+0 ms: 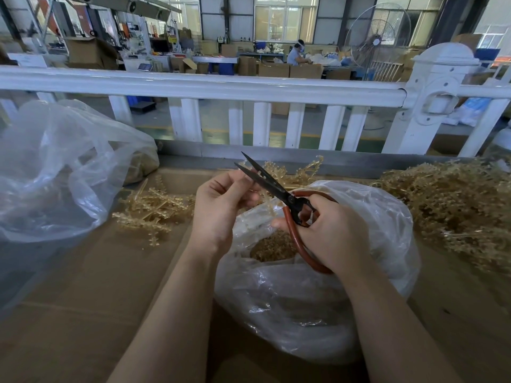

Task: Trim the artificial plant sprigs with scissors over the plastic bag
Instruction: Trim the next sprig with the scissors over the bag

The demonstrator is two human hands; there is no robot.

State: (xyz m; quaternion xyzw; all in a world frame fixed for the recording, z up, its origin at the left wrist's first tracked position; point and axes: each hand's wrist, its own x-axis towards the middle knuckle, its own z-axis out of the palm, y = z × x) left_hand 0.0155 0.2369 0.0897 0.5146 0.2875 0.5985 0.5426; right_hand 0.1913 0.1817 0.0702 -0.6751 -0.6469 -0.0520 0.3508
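The right hand (329,230) grips the scissors (279,193), blades parted toward ten o'clock. The left hand (221,205) pinches a sprig (279,168) between them, above the plastic bag (359,299).

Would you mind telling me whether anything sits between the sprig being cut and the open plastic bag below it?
Nothing visible does. The left hand holds the sprig at the scissors gripped by the right hand, right above the plastic bag, whose open mouth shows earlier trimmings.
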